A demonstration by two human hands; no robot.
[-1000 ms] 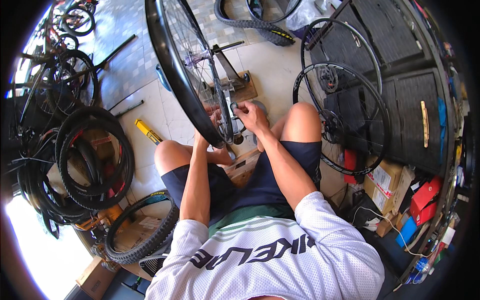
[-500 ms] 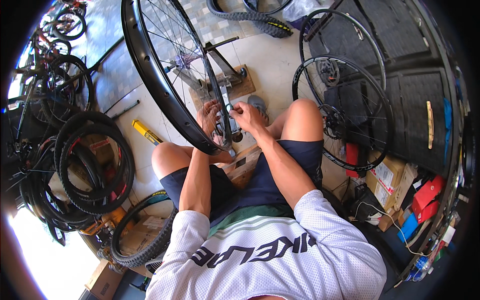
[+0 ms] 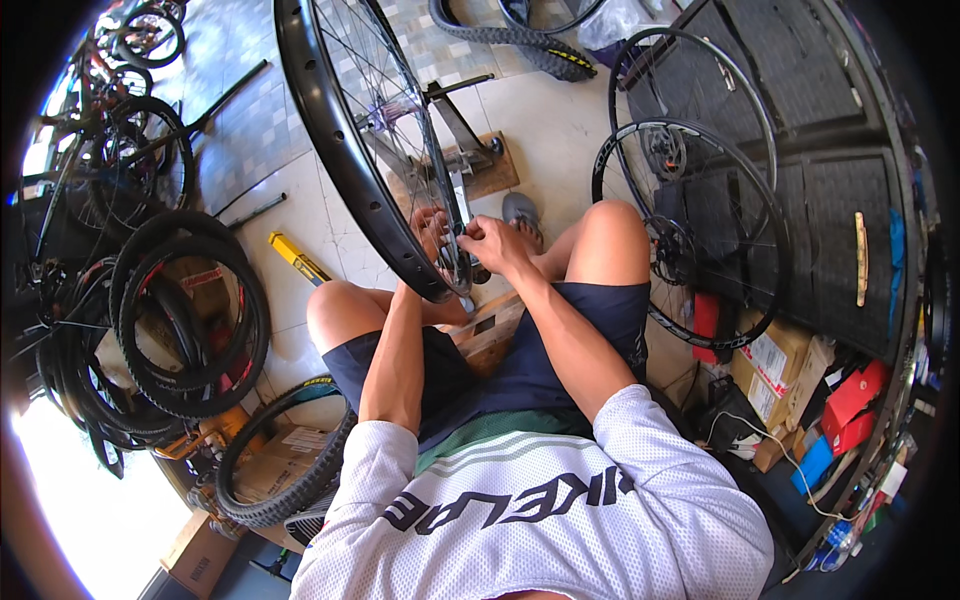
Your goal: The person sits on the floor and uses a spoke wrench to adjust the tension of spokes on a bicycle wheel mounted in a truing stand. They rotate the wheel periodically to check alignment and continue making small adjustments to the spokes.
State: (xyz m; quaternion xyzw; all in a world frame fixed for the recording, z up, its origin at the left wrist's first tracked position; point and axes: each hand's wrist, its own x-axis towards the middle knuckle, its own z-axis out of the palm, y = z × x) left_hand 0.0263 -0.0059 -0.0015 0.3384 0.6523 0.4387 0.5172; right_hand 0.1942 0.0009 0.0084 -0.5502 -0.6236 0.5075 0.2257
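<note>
We are wearing a white shirt (image 3: 560, 535) of perforated fabric, having short sleeves (image 3: 645, 425), dark lettering (image 3: 500, 503) and a green hem (image 3: 500, 430), with navy shorts (image 3: 590, 330) and grey footwear (image 3: 518, 207).

We have the wheel (image 3: 340, 142) in its stand (image 3: 458, 122) before us, tyres (image 3: 122, 305) at left, two other wheels (image 3: 672, 245) beside the cabinet (image 3: 820, 230) at right

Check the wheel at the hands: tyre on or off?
Off: the black rim shows bare, with its row of holes uncovered.
</note>
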